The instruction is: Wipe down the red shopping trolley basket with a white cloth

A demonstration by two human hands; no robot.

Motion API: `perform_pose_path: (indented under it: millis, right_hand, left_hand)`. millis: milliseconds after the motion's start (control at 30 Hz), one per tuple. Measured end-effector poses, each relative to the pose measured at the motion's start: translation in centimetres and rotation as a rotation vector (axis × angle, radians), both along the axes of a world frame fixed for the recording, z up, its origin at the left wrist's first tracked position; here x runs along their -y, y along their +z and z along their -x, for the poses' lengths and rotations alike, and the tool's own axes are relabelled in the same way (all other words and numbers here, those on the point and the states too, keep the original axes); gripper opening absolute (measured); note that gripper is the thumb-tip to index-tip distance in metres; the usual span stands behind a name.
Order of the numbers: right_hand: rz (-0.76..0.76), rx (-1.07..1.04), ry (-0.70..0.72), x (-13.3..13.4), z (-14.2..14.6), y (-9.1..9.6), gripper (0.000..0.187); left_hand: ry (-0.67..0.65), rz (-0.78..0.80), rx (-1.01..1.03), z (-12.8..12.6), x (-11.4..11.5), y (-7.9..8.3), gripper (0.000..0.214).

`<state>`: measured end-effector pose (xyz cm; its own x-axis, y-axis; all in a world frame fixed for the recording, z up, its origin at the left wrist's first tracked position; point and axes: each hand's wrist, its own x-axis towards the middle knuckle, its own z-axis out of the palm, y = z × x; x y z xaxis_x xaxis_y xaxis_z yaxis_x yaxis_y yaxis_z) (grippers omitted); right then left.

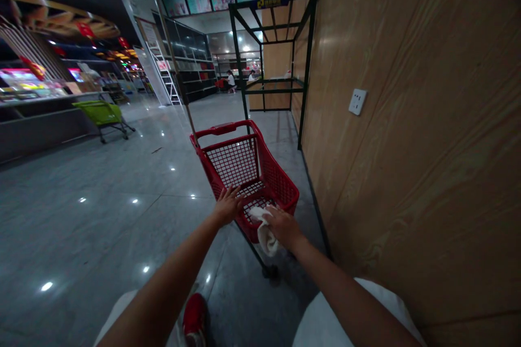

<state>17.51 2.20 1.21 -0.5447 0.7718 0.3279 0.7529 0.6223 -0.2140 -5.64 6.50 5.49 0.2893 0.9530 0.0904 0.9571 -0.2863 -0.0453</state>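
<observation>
In front of me stands a red shopping cart (pixel 280 176) with a grid basket, its handle on the far side. My left hand (pixel 228 205) rests at the cart's left rim with its fingers spread and nothing in them. A white cloth (pixel 266 238) is bunched under my right hand (pixel 283 225), which grips it at the near end of the basket. Part of the cloth hangs down outside the rim; the fingertips on it are partly hidden. A long thin pole (pixel 173 59) rises from the cart's left handle corner.
A wooden wall (pixel 407 119) with a socket (pixel 357 102) runs close along the right. Beyond the cart stands a dark metal frame (pixel 303 76). A green cart (pixel 100 113) is by a counter at left. A stepladder (pixel 169 81) and distant people (pixel 231 81) are farther back.
</observation>
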Motion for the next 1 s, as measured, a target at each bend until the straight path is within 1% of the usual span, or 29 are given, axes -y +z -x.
perform_pose_path:
  millis: [33,100,133,200,233,267,333,400,467,500,567,667,733,800,933,1000]
  right_hand:
    - [0.014,-0.012,-0.045,-0.6,-1.0,0.1,0.031]
    - [0.042,-0.036,-0.156,-1.9,-2.6,0.3,0.033]
    - [0.047,-0.05,-0.208,-2.4,-3.1,0.4,0.033]
    - [0.035,-0.087,-0.264,-3.0,-3.0,0.5,0.032]
    - [0.021,-0.107,-0.254,-2.9,-2.4,0.4,0.032]
    - [0.006,-0.123,-0.216,-2.6,-1.4,0.3,0.031]
    - [-0.029,-0.138,-0.1,-1.7,0.9,-0.3,0.03]
    - [-0.073,-0.13,-0.008,-0.6,2.7,-0.8,0.028]
    - [-0.107,-0.1,0.043,-0.2,3.2,-1.2,0.028]
    - [-0.111,-0.081,0.054,-0.3,2.8,-1.3,0.029]
    - [-0.098,-0.047,0.036,-0.9,0.9,-1.3,0.03]
    - [-0.074,-0.05,-0.113,-1.9,-2.3,-1.2,0.035]
    - [-0.077,-0.079,-0.179,-2.1,-3.0,-1.4,0.04]
    - [-0.101,-0.12,-0.175,-1.7,-2.1,-1.9,0.041]
    - [-0.144,-0.17,-0.059,0.0,3.0,-2.8,0.041]
    - [-0.149,-0.163,-0.029,0.7,5.2,-3.0,0.042]
  left_hand:
    - [0.033,-0.025,0.001,-0.3,0.1,-0.2,0.043]
    - [0.051,-0.062,0.002,-1.3,0.8,-0.9,0.042]
    - [0.025,-0.068,0.004,-2.0,1.3,-1.4,0.04]
    - [-0.107,-0.064,0.027,-3.4,2.6,-2.3,0.039]
    - [-0.122,-0.072,0.054,-4.1,3.2,-2.7,0.04]
    - [-0.105,-0.093,0.084,-4.6,3.7,-3.0,0.04]
    - [-0.07,-0.122,0.136,-5.2,4.3,-3.2,0.04]
    - [-0.05,-0.138,0.174,-5.2,4.5,-3.0,0.04]
    - [-0.031,-0.151,0.204,-4.7,4.5,-2.8,0.04]
    - [-0.018,-0.159,0.217,-4.4,4.5,-2.7,0.041]
    - [-0.003,-0.167,0.24,-3.6,4.5,-2.7,0.043]
    - [0.011,-0.176,0.273,-2.8,4.3,-3.0,0.043]
    - [0.017,-0.189,0.279,-2.6,4.1,-3.1,0.042]
    - [0.014,-0.193,0.27,-2.7,4.1,-3.2,0.042]
    - [0.019,-0.164,0.24,-3.1,4.4,-2.9,0.04]
    - [0.019,-0.16,0.222,-3.0,4.5,-2.8,0.038]
